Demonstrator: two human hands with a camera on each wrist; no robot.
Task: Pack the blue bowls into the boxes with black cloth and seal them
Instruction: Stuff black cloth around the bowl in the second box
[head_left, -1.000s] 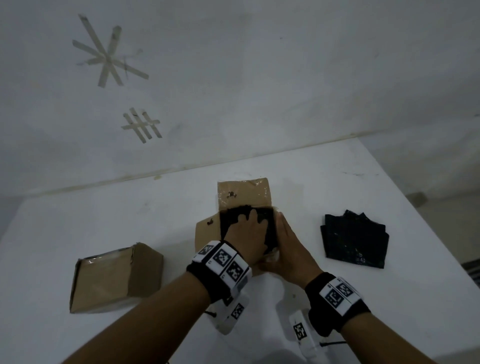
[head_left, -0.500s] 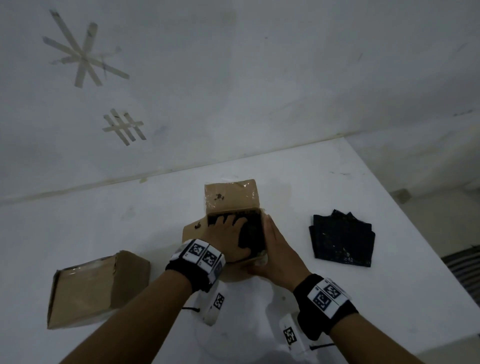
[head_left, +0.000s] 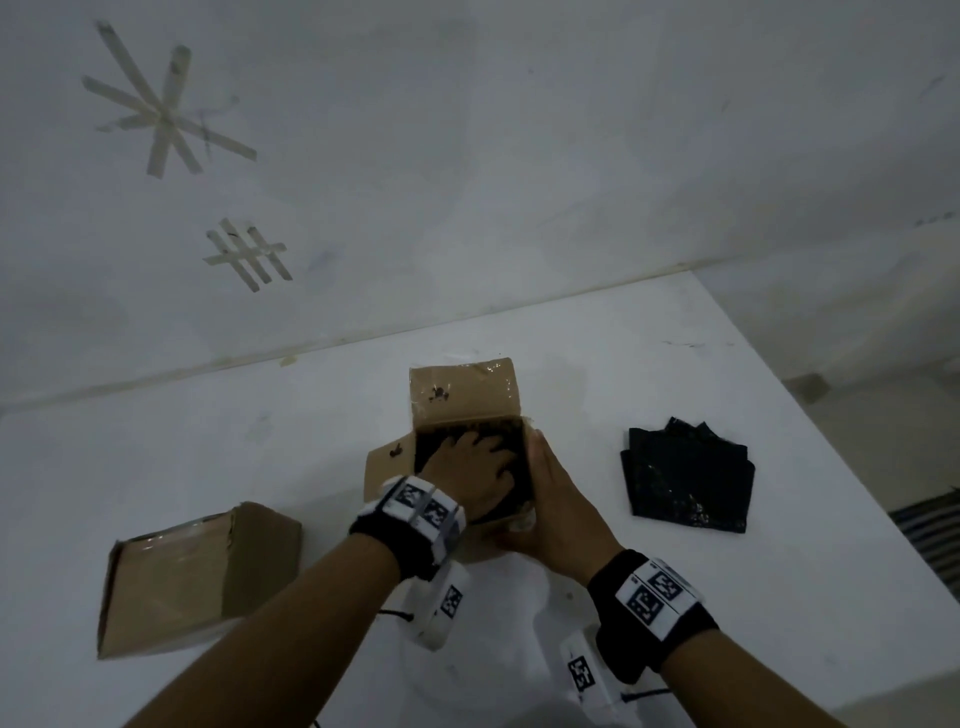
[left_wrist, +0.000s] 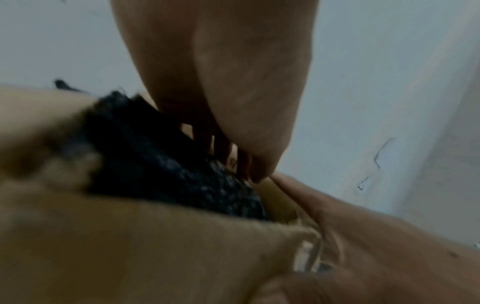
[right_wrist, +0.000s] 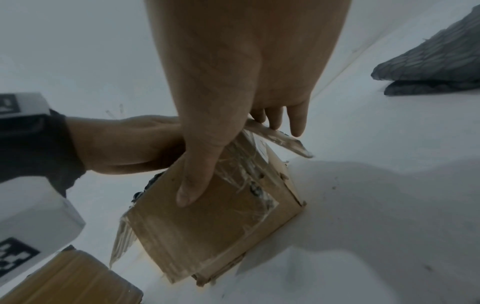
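Note:
An open cardboard box (head_left: 464, 397) stands mid-table with its far flap up. Black cloth (head_left: 511, 441) fills its inside, and no blue bowl shows. My left hand (head_left: 470, 465) is down in the box, fingers spread flat on the cloth (left_wrist: 161, 168). The left fingertips (left_wrist: 249, 166) reach the right inner wall. My right hand (head_left: 553, 491) lies along the outside of the right wall. In the right wrist view its thumb (right_wrist: 193, 181) is straight on the taped near wall (right_wrist: 207, 230), and its fingers (right_wrist: 296, 121) touch the side flap.
A second cardboard box (head_left: 197, 577), closed and taped, lies at the near left. A folded black cloth (head_left: 685, 475) sits to the right of the open box, also seen in the right wrist view (right_wrist: 436, 61). The table's right edge (head_left: 831, 457) drops to the floor.
My left hand stays inside the box and has shifted slightly over the cloth. The right hand keeps its place on the box's right side.

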